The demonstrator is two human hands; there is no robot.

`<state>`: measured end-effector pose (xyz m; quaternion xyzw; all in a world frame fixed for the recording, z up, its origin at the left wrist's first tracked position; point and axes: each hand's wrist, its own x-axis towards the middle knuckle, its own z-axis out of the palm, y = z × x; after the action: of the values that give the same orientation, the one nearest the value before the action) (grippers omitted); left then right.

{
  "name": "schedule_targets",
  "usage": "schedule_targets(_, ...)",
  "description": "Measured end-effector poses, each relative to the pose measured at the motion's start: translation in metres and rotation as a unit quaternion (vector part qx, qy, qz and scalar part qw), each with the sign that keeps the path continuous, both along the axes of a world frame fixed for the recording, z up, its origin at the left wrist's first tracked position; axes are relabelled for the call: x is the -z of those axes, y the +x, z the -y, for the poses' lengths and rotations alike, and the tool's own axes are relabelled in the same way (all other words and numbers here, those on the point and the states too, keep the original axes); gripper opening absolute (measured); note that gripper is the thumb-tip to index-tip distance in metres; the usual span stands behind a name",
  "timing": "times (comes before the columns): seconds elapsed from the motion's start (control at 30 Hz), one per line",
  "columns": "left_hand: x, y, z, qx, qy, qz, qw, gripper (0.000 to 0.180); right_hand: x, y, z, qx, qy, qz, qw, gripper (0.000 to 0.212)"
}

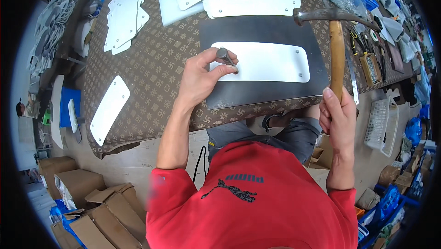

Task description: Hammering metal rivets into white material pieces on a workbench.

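Observation:
My left hand (198, 75) pinches a short metal punch (223, 54) between thumb and fingers, over the left end of a white rounded panel (266, 63). The punch leans a little, and its lower tip is hidden by my fingers. Two small metal snaps show at the panel's right end. Beneath the panel lies a dark flat mat (271, 94). My right hand (339, 116) is wrapped round the wooden handle of a hammer (337, 51). The hammer's metal head is raised beyond the mat's far right corner, apart from the punch.
White panels with snaps lie in a far pile (257, 1), a far-left stack (124, 19) and singly (110, 110) at left on the patterned tablecloth (156, 83). A metal ruler (353, 81) and small tool box (370, 69) sit at right. Cardboard boxes (110, 212) and a white basket (382, 125) stand below.

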<state>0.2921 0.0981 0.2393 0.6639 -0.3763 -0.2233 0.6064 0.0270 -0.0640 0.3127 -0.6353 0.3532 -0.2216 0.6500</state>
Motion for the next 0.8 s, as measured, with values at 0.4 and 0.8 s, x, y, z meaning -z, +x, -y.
schedule_targets(0.4, -0.023, -0.030, 0.019, 0.076, -0.090, -0.109, 0.987, 0.054, 0.012, -0.009, -0.001, -0.023, -0.002, 0.010, 1.000, 0.018)
schedule_targets(0.8, -0.030, -0.046, 0.018, 0.104, -0.130, -0.126, 0.978, 0.060, 0.014, -0.015, -0.003, -0.018, -0.005, 0.001, 1.000, 0.018)
